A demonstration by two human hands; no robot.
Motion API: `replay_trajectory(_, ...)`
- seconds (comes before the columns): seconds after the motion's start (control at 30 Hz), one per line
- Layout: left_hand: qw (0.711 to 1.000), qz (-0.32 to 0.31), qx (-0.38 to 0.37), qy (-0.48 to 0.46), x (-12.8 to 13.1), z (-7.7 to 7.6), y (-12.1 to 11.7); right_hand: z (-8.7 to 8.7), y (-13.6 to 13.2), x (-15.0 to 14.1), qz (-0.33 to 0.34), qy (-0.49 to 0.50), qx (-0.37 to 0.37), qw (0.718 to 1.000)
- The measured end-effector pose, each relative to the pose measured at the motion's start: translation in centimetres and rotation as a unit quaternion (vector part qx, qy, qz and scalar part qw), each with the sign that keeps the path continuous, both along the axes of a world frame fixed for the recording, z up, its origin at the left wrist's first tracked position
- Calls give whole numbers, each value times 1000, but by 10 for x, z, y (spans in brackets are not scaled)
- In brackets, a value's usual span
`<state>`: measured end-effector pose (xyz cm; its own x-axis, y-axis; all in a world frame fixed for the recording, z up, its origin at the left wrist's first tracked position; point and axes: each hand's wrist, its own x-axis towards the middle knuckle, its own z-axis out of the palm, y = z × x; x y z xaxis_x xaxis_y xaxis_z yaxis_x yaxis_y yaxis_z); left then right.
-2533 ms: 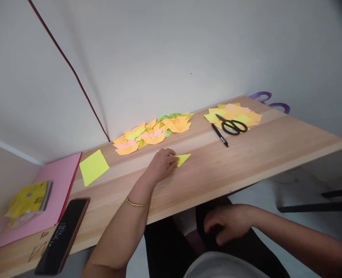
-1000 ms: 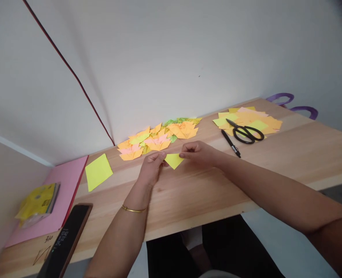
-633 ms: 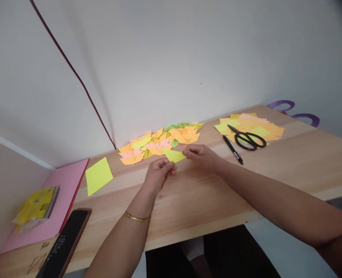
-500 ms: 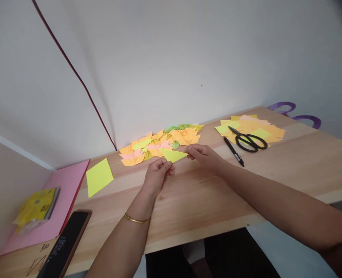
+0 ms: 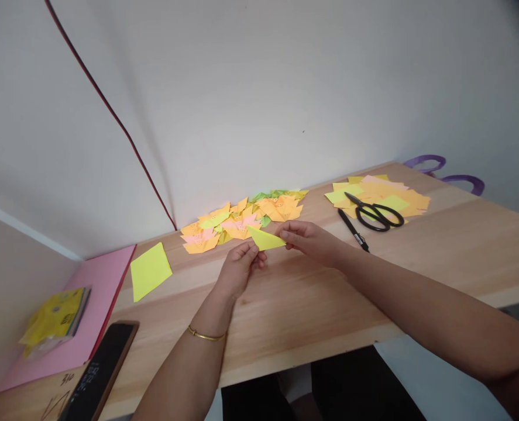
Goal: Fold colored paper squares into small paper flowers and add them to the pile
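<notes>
A yellow folded paper (image 5: 265, 240), roughly triangular, is held just above the wooden table between both hands. My left hand (image 5: 238, 264), with a gold bangle on its wrist, pinches the paper's lower left corner. My right hand (image 5: 305, 240) grips the right end between thumb and fingers. Just behind the paper lies a row of folded paper pieces (image 5: 281, 207) in orange, pink, yellow and green, several with small drawn marks. A stack of yellow paper sheets (image 5: 151, 272) rests to the left of my left hand.
Black-handled scissors (image 5: 375, 214) lie on a spread of coloured paper (image 5: 411, 202) at the right, beside a black pen (image 5: 353, 230). At the left are a yellow packet (image 5: 56, 316) on a pink sheet (image 5: 105, 263) and a dark device (image 5: 103, 368). Purple handles (image 5: 465, 180) stick up beyond the table's right end.
My right hand has lowered its end of the yellow paper slightly, and the paper's outline has shifted. The left hand keeps its pinch in nearly the same place.
</notes>
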<state>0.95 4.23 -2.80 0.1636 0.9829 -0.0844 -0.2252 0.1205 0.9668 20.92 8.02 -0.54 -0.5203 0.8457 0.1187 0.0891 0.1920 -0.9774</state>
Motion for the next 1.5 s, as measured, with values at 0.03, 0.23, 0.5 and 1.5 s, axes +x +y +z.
replay_trajectory(0.03,1000,-7,1,-8,0,0,0,-1,0,-1,7,9,7,1000)
replay_trajectory(0.23,1000,6,-5,-3,0,-2,1,-9,-1,-4,31,33,20,999)
replay_trajectory(0.5,954,7,111,278,1,5,-4,-11,-1,-4,43,34,57,997)
replay_trajectory(1.5,985,-50,48,156,0,3,-4,-10,0,-2,-38,-117,161,979)
